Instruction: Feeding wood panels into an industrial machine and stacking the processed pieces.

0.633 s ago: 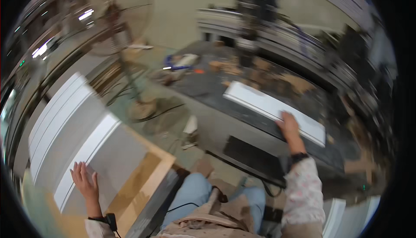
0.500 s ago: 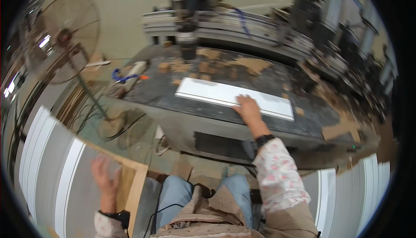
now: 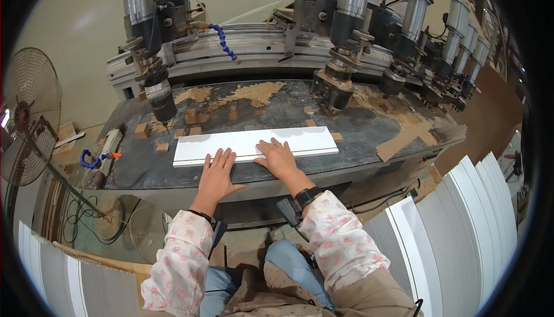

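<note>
both hands flat and spread, gripping nothing: left hand (image 3: 216, 173) and right hand (image 3: 278, 158) pressing on white panel (image 3: 254, 144), lying on dusty machine table (image 3: 133, 170) below drill heads (image 3: 161, 100); wooden blocks (image 3: 190, 116) scattered at far left.

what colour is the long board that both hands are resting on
White. The board lies flat on the dark machine table, plain in the head view.

A dark machine bed (image 3: 138, 170) carries a long white panel (image 3: 254, 144), small wooden blocks (image 3: 141, 130) and sawdust (image 3: 254, 93).
</note>
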A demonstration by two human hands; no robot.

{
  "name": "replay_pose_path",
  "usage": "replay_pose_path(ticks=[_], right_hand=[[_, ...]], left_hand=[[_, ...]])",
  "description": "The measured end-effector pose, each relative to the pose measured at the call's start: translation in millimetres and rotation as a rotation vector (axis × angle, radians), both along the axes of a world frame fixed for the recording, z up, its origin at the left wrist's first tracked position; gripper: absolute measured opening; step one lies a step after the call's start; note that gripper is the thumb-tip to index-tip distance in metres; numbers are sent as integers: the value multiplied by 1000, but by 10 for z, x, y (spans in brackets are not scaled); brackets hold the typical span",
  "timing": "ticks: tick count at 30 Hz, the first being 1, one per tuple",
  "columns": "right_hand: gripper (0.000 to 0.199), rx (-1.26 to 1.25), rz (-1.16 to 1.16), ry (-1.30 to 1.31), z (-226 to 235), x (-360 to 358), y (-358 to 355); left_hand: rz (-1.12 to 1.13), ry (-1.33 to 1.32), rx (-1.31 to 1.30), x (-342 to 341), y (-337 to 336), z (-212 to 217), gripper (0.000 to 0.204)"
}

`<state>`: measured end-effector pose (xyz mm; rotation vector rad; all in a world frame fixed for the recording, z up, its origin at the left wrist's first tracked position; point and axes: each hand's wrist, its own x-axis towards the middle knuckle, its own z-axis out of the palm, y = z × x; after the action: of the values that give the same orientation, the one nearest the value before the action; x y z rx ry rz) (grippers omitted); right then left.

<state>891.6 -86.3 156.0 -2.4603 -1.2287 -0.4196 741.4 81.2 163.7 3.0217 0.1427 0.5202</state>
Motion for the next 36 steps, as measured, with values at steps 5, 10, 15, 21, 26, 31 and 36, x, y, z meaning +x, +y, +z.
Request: replay_pose_path(ticks=[5, 10, 15, 21, 26, 31, 36], right_hand=[[47, 151, 102, 164, 319, -566, -603], [55, 134, -111, 12, 930, -1669, -2115], [79, -171, -777, -96, 1353, -2923, -3550], [74, -305, -1081, -118, 834, -3621, -4197], [58, -207, -835, -291, 748, -3263, -3683], [42, -132, -429, -293, 1289, -2652, -2734], [35, 52, 8, -208, 1232, -1663, -1726]], left_hand=[[45, 53, -29, -71, 95, 34, 104], [23, 69, -53, 27, 54, -19, 104], [40, 50, -32, -13, 76, 24, 104], [12, -20, -19, -1, 27, -53, 100], [24, -114, 5, -148, -4, -188, 79], [-50, -358, 211, -544, 186, -332, 37], [-174, -314, 238, -1533, 467, 32, 34]])
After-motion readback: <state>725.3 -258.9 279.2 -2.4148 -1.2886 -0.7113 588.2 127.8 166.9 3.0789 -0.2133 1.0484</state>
